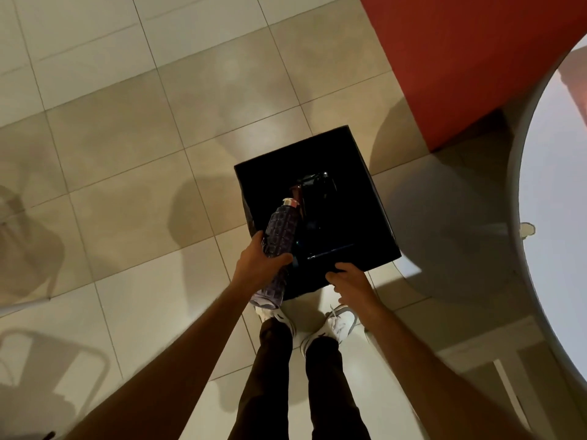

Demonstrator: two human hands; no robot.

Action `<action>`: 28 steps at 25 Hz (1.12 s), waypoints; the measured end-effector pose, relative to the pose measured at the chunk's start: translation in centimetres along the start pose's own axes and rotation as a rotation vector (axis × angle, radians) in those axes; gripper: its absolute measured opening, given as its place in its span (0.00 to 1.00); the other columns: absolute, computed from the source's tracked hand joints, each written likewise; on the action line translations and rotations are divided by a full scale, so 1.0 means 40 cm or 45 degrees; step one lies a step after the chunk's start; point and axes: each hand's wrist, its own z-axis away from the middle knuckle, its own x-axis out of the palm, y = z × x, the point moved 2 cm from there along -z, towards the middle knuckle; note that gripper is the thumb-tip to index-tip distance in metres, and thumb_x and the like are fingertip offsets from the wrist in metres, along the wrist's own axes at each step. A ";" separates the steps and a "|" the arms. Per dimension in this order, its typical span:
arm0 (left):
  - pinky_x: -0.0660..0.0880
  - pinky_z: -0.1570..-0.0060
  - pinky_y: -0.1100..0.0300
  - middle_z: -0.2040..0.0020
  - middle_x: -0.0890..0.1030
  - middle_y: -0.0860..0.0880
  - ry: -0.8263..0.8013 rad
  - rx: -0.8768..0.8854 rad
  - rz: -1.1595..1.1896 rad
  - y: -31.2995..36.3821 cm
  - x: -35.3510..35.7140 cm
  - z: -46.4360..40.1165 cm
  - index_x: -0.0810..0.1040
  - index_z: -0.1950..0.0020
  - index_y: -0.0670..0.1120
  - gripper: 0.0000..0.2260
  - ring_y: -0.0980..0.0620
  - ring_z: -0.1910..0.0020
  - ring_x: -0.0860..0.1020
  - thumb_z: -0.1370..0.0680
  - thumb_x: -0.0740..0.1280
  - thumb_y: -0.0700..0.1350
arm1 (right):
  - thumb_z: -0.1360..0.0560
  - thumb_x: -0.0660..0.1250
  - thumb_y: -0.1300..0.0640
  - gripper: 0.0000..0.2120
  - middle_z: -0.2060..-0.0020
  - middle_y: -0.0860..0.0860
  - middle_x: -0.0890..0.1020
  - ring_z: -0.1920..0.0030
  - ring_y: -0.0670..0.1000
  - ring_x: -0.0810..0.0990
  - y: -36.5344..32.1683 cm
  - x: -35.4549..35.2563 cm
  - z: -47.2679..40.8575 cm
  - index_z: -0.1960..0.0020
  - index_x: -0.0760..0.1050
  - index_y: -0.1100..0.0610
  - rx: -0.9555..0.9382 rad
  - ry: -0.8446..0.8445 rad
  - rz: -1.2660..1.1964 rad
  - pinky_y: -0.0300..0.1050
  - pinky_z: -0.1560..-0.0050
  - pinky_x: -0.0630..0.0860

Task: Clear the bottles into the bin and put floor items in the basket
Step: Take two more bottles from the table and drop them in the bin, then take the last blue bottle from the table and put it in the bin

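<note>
A black square bin [378, 230] stands on the tiled floor just in front of my feet. My left hand [257, 265] grips a clear ribbed plastic bottle [279, 230] around its middle, cap end tilted forward over the bin's near left rim. Dark glossy objects lie inside the bin [317, 188], too dim to name. My right hand [346, 279] rests at the bin's near edge with fingers curled; whether it grips the rim is unclear.
A round white table [559, 192] fills the right side, with a small object [527, 230] near its edge. A red wall or block [476, 58] rises behind the bin. Metal chair frames [28, 281] stand at the left. My white shoes [336, 325] touch the bin's base.
</note>
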 end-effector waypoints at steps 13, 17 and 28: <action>0.74 0.37 0.46 0.28 0.70 0.43 -0.022 0.130 -0.314 0.065 0.061 0.060 0.58 0.22 0.50 0.38 0.40 0.32 0.73 0.26 0.74 0.52 | 0.21 0.68 0.56 0.11 0.42 0.54 0.82 0.45 0.54 0.82 0.119 -0.101 0.114 0.38 0.77 0.53 -0.083 0.238 -0.260 0.45 0.54 0.78; 0.75 0.35 0.46 0.27 0.70 0.47 -0.011 0.278 -0.338 0.211 0.016 0.199 0.59 0.21 0.51 0.34 0.44 0.32 0.73 0.23 0.71 0.52 | 0.19 0.64 0.60 0.14 0.36 0.57 0.79 0.37 0.53 0.76 0.012 -0.140 0.261 0.35 0.77 0.60 -0.329 0.264 -0.006 0.51 0.33 0.73; 0.70 0.30 0.53 0.27 0.72 0.51 -0.201 0.713 -0.390 0.520 -0.119 0.610 0.62 0.21 0.52 0.32 0.51 0.29 0.72 0.22 0.71 0.53 | 0.19 0.65 0.47 0.28 0.25 0.48 0.69 0.26 0.52 0.69 -0.143 -0.269 0.835 0.22 0.63 0.51 -0.580 0.602 0.081 0.47 0.26 0.66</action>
